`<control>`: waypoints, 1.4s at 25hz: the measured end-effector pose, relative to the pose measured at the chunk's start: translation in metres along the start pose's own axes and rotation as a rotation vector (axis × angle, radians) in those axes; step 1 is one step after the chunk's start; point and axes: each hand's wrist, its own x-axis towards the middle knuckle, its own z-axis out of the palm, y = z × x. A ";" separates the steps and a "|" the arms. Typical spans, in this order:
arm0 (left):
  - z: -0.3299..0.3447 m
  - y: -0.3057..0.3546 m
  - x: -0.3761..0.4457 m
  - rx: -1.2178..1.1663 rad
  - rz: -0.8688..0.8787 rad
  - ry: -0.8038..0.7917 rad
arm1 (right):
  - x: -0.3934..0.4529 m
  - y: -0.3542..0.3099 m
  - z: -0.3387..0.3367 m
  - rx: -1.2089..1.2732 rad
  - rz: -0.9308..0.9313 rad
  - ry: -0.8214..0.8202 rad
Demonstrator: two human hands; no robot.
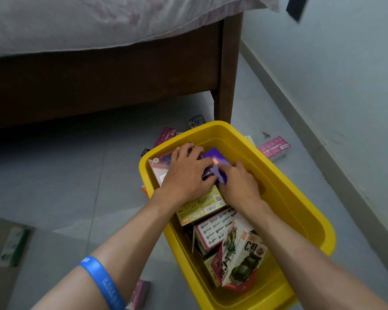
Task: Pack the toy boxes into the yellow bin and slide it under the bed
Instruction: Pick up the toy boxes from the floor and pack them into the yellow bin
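**A:** Head view — the yellow bin (pixel 296 198) is seen on the grey floor (pixel 65 175), just in front of the bed's corner leg (pixel 225 86). What is being held?

**B:** A purple box (pixel 215 161) is gripped inside the bin, at its far end. It is clasped from both sides: the left hand (pixel 186 175) is curled over its left edge, the right hand (pixel 240 184) is pressed against its right edge with fingers bent round it.

**A:** And beneath the left hand?

**B:** A red-and-white box (pixel 159 164) is wedged against the bin's far-left wall, partly covered by that hand. Nearer the camera a yellow-green box (pixel 202 206) is laid flat, then a pink-and-white box (pixel 211 236), and a white box printed "C03" (pixel 244 258) is stood tilted at the bin's near end.

**A:** Outside the bin?

**B:** Loose boxes are scattered on the floor — a magenta box (pixel 166 135) just beyond the bin's far-left corner, a blue one (pixel 196 120) further back beside the bed leg, and a pink box (pixel 274 148) just off the bin's far-right side. Another small box (pixel 141 294) is seen at the bin's near-left, blurred.

**A:** The left forearm?

**B:** A blue wristband (pixel 101 280) is worn on it. The bin's right half is seen bare.
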 end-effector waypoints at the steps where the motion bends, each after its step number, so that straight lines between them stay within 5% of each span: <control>1: 0.000 0.001 -0.001 0.003 0.000 -0.001 | 0.003 0.002 0.000 0.015 -0.004 -0.067; 5: 0.000 -0.001 -0.003 -0.030 -0.012 0.022 | 0.017 0.018 0.009 0.253 0.089 -0.318; 9: 0.001 -0.012 -0.009 0.025 -0.032 0.044 | 0.021 0.023 0.014 0.405 0.080 -0.345; 15: -0.010 -0.023 -0.003 0.084 -0.056 -0.014 | -0.005 0.013 -0.011 0.343 -0.087 -0.031; 19: -0.017 -0.011 -0.016 0.116 -0.027 0.104 | -0.042 0.033 -0.044 0.263 -0.169 -0.046; 23: -0.018 0.009 -0.035 0.168 0.199 0.134 | -0.072 0.043 -0.061 -0.209 -0.013 -0.557; 26: -0.020 0.013 -0.040 0.131 0.208 0.034 | -0.081 0.035 -0.059 -0.157 -0.049 -0.787; 28: -0.022 0.012 -0.043 0.106 0.184 0.012 | -0.084 0.024 -0.052 -0.009 -0.104 -0.726; 31: -0.024 0.008 -0.049 0.092 0.134 0.026 | -0.093 0.016 -0.044 -0.112 -0.141 -0.598; 35: -0.036 -0.001 -0.055 0.064 0.093 0.127 | -0.097 0.022 -0.044 -0.232 -0.247 -0.216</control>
